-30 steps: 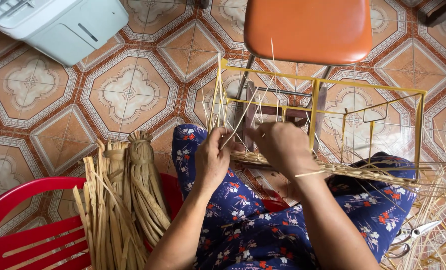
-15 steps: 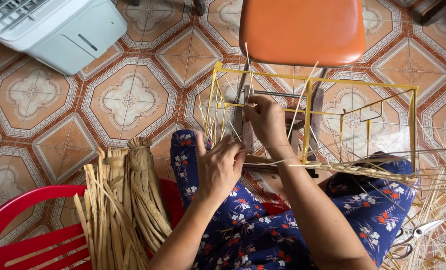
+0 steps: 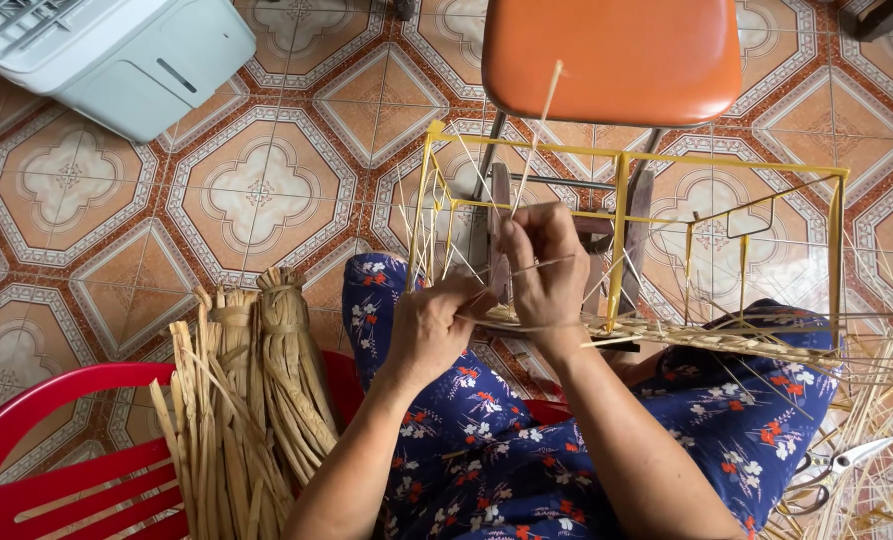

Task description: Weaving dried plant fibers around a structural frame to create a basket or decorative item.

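Observation:
A yellow wire frame rests on my lap, partly woven along its lower edge with pale straw strands. My right hand is raised in front of the frame and pinches a thin straw strand that sticks up toward the orange seat. My left hand sits just below and to the left, its fingers closed on the woven strands at the frame's near corner. The two hands almost touch.
An orange chair seat stands ahead on the patterned tile floor. A bundle of dried flat leaves lies on a red plastic chair at my left. A white appliance sits top left. Scissors and loose straw lie right.
My right hand has risen from the frame's lower edge, pulling a strand upward. My left hand has stayed low at the near corner. The view has shifted slightly.

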